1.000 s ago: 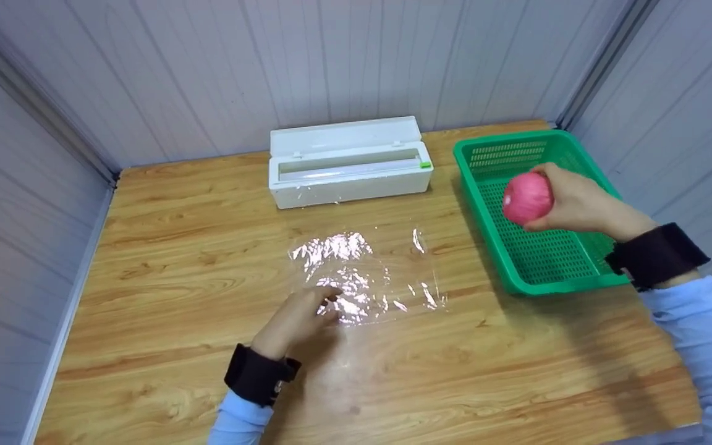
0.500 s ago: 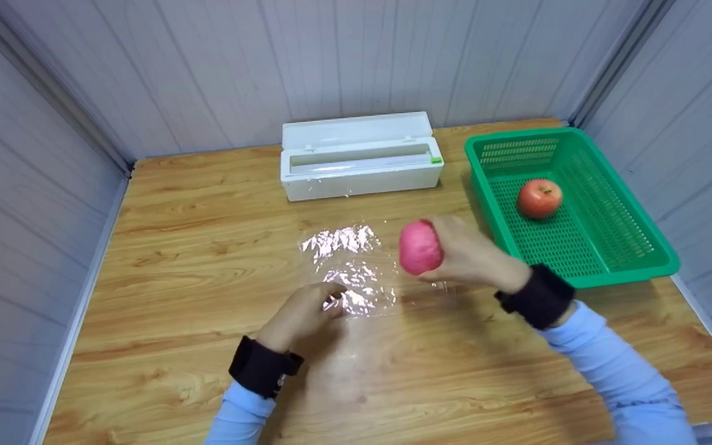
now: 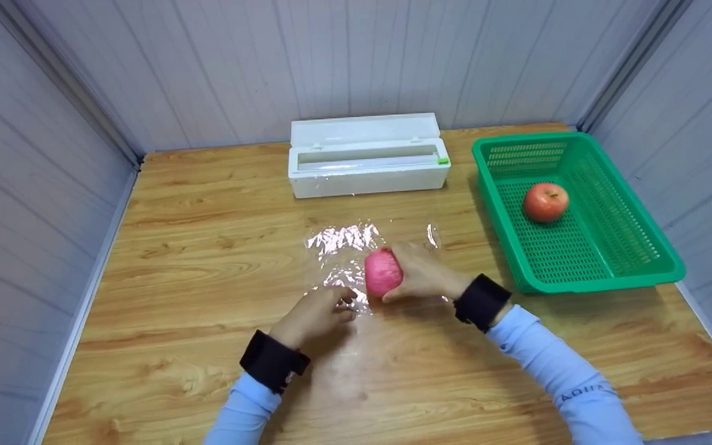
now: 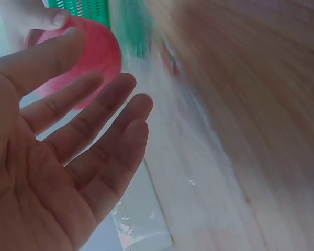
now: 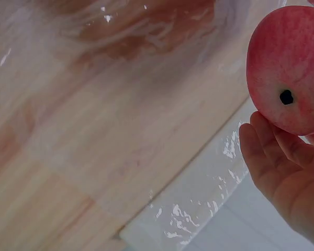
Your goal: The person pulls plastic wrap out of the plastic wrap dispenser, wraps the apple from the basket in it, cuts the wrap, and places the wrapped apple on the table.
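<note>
My right hand (image 3: 421, 272) grips a pink-red apple (image 3: 382, 272) from its right side, over a sheet of clear cling film (image 3: 340, 240) spread on the table. In the right wrist view the apple (image 5: 285, 68) has its dark hollow end facing the camera, with the fingers (image 5: 275, 157) curved against its underside. My left hand (image 3: 316, 315) is just left of the apple, over the near edge of the film. Seen in the left wrist view, the left hand (image 4: 47, 162) has its palm bare and its fingers loosely bent, holding nothing.
Behind the film stands a white cling film dispenser (image 3: 368, 183) with its lid up and a green slider at its right end. On the right, a green plastic basket (image 3: 603, 285) holds another apple (image 3: 546, 202). Panel walls enclose the wooden table (image 3: 195, 272).
My right hand has carried the pink apple out of the basket, leftward and down over the film. The other apple has come into sight in the basket. The left hand has barely moved.
</note>
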The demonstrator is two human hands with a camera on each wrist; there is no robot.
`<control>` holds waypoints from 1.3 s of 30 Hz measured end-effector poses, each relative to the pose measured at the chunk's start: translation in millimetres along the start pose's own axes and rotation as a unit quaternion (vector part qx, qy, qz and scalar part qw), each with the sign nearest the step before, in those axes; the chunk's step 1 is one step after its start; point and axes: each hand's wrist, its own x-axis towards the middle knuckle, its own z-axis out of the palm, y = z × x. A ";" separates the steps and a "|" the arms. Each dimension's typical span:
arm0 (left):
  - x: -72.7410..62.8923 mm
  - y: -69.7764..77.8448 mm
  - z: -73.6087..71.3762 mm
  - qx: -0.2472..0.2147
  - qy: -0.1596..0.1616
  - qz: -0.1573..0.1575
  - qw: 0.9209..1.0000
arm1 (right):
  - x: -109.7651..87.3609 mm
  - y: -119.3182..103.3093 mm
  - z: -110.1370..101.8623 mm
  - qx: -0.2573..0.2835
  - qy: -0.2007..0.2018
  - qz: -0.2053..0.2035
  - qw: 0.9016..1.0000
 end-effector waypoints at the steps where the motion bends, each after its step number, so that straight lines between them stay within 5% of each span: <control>1: 0.6 -0.6 1.3 0.003 -0.001 0.004 1.000 | 0.7 0.3 2.2 -0.003 -0.003 -0.001 1.000; 17: 10.1 -5.0 15.6 0.072 0.015 0.058 0.996 | 2.6 3.3 13.6 -0.002 -0.018 -0.008 1.000; 25: 17.7 -11.7 27.2 0.164 0.011 0.101 0.981 | 3.4 5.0 13.4 0.000 -0.033 0.012 0.999; 35: 25.4 -16.0 28.0 0.189 0.030 0.143 0.971 | 3.3 5.2 8.6 0.008 -0.039 -0.003 0.999; 39: 27.8 -18.7 29.9 0.213 0.049 0.166 0.962 | 4.0 4.7 8.3 0.027 -0.042 -0.006 0.999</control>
